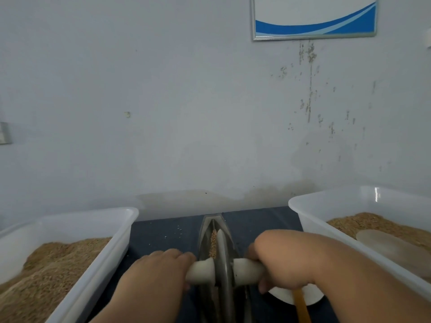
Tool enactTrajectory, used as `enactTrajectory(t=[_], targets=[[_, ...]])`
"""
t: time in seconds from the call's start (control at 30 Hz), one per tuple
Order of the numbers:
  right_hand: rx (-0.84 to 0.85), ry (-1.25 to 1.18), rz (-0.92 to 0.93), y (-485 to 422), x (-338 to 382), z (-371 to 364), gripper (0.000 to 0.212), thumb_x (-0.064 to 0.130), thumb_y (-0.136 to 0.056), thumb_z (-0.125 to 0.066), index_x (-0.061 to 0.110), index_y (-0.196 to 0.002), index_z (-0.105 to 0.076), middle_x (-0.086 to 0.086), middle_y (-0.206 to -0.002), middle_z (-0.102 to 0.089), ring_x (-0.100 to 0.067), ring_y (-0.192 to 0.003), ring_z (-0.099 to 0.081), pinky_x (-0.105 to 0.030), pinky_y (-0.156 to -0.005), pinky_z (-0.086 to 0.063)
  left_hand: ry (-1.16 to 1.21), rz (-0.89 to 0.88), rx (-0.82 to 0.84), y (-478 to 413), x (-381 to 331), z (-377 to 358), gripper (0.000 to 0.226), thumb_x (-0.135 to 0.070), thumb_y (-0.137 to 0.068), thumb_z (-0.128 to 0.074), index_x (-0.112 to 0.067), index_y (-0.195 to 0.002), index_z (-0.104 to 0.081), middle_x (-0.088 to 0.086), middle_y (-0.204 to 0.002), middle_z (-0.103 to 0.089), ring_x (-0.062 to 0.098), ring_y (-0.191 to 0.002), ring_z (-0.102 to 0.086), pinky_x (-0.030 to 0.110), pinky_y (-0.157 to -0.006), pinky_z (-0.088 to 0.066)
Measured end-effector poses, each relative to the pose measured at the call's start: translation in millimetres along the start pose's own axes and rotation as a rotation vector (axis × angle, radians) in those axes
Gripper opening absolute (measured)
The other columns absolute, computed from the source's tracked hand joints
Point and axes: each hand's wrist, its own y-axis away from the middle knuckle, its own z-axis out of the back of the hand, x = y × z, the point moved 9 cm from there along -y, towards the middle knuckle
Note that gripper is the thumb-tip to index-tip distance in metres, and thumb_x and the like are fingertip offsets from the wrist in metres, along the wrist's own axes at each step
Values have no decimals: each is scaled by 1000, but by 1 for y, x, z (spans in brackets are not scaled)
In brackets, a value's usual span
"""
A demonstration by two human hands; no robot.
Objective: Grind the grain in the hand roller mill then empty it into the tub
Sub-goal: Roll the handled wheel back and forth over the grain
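- Dark blue tabletop (163, 231) is lying under everything we are handling, and a few pale specks are dotting it beside the far end of the mill.
- Nearest to us, a round white plate (286, 297) is showing from under our right wrist, and a yellowish wooden stick (302, 306) is lying across it.
- We are gripping the mill with both hands. Our left hand (161, 269) is curling its fingers tightly round the white left handle (200, 272), and our right hand (279, 264) is wrapping fully round the white right handle (247, 269).
- Between the two handles a grey metal roller wheel (222, 259) is standing on edge in a long boat-shaped grey metal trough (205, 229), which is running away from us down the middle of the table.
- Brown grain (213, 244) is lying in the groove of the trough, touching the wheel's left face just beyond the handles.
- On our left a translucent white plastic tub (112, 248) is sitting near the trough and holding a heaped tan fill (53, 264). We cannot tell whether that fill is whole or ground.
- On our right a second white plastic tub (326, 220) is sitting near the mill with a similar tan layer (373, 223) inside, and a pale round disc (384, 243) is resting on that layer.
- Beyond the table a pale grey-blue wall (186, 113) is rising, marked with dark flecks on its right side.
- High on the right, a silver-framed board with a blue wave (314, 17) is hanging on it.
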Motion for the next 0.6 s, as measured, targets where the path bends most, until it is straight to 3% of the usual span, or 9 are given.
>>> enactTrajectory(t=[0.1, 0.17, 0.23, 0.3, 0.37, 0.43, 0.5, 0.6], targets=[[-155, 11, -90, -17, -10, -2, 20, 29, -91, -65, 25, -109, -60, 3, -89, -55, -17, -79, -53, -29, -59, -38, 43, 52, -148, -13, 9, -10, 44, -38, -97, -46, -44, -139, -36, -21, -137, -46, 7, -127, -43, 26, -110, -25], [-300, 32, -121, -25, -13, 0, 20, 22, -91, -61, 26, -110, -55, 2, -99, -57, -21, -90, -57, -35, -74, -48, 65, 82, -214, -17, 14, -19, 47, -34, -98, -50, -41, -143, -39, -21, -140, -46, 5, -132, -40, 28, -117, -14], [-413, 46, -151, -30, -14, 0, 29, 19, -92, -57, 27, -119, -50, 2, -111, -57, -22, -100, -56, -37, -82, -48, 77, 120, -232, -20, 19, -26, 48, -27, -91, -65, -33, -137, -53, -14, -134, -57, 10, -127, -50, 34, -116, -20], [-461, 55, -157, -32, -14, 0, 35, 18, -92, -55, 27, -125, -48, 3, -119, -58, -21, -106, -55, -36, -84, -44, 75, 122, -287, -21, 22, -24, 52, -20, -72, -85, -26, -121, -68, -8, -115, -69, 14, -108, -65, 41, -105, -40], [-426, 28, -170, -31, -16, -1, 36, 18, -91, -58, 29, -124, -50, 3, -118, -58, -22, -106, -55, -37, -85, -46, 49, 102, -254, -19, 16, -18, 54, -25, -71, -86, -29, -122, -67, -11, -115, -68, 13, -106, -65, 40, -102, -45], [-370, 36, -161, -27, -16, 2, 30, 20, -89, -62, 30, -116, -56, 3, -109, -59, -23, -101, -57, -36, -81, -49, 23, 93, -183, -16, 12, -18, 49, -37, -91, -62, -40, -138, -47, -20, -133, -53, 8, -123, -51, 31, -110, -32], [-310, 60, -96, -20, -8, 7, 22, 24, -86, -66, 31, -106, -61, 3, -100, -60, -21, -93, -58, -32, -72, -45, 11, 72, -154, -12, 12, -12, 42, -41, -93, -52, -44, -133, -41, -22, -131, -49, 7, -122, -47, 27, -102, -34], [-175, 73, 7, -4, 8, 12, 21, 35, -84, -71, 28, -103, -65, 2, -92, -62, -20, -83, -57, -30, -60, -40, -13, 68, 57, -7, 11, -13, 37, -39, -88, -58, -41, -123, -45, -15, -125, -52, 12, -117, -51, 31, -94, -42]])
